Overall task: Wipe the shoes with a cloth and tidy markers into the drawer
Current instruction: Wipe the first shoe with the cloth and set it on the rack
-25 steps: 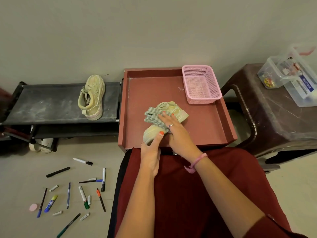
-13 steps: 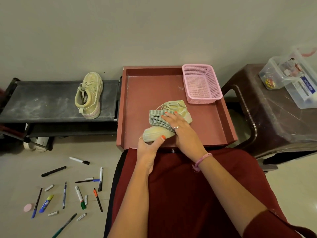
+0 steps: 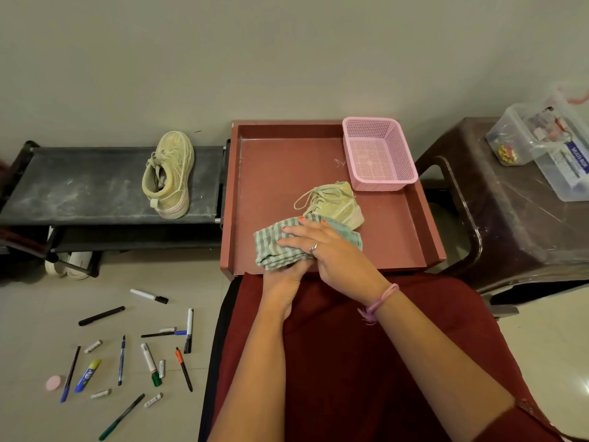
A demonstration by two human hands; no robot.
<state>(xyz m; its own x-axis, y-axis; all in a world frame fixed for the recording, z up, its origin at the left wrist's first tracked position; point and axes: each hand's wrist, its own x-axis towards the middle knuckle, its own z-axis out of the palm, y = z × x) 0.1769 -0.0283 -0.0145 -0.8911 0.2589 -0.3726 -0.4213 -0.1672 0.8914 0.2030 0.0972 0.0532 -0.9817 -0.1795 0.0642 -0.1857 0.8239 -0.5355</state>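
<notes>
Right hand (image 3: 331, 250) laid flat, fingers straight, pressing a folded green-and-white striped cloth (image 3: 287, 247) onto the near end of a pale yellow-green lace-up canvas shoe (image 3: 334, 204); no closed grip there, just an open palm on the fabric. Left hand (image 3: 282, 277) tucked under the cloth's near edge, fingers mostly hidden beneath it, so its grip cannot be told for certain. Shoe lying inside a shallow reddish-brown drawer tray (image 3: 427, 231), toe toward the far right, laces loose, just beside a pink perforated plastic basket (image 3: 379, 154) set in the tray's far right corner. Matching second yellow-green shoe (image 3: 169, 178) resting on top of a dusty black shoe rack (image 3: 79, 186) to the left, well apart from the tray. Scattered markers and pens (image 3: 149, 362) spread over the beige tiled floor (image 3: 38, 314) at lower left, among them a white marker with black cap (image 3: 149, 296), a black pen (image 3: 101, 315), a green-capped white marker (image 3: 151, 364) and a blue-and-yellow tube (image 3: 87, 375), plus a small round pink object (image 3: 54, 383). At right, a dark brown plastic stool (image 3: 516, 218) carrying clear plastic boxes (image 3: 548, 148).
</notes>
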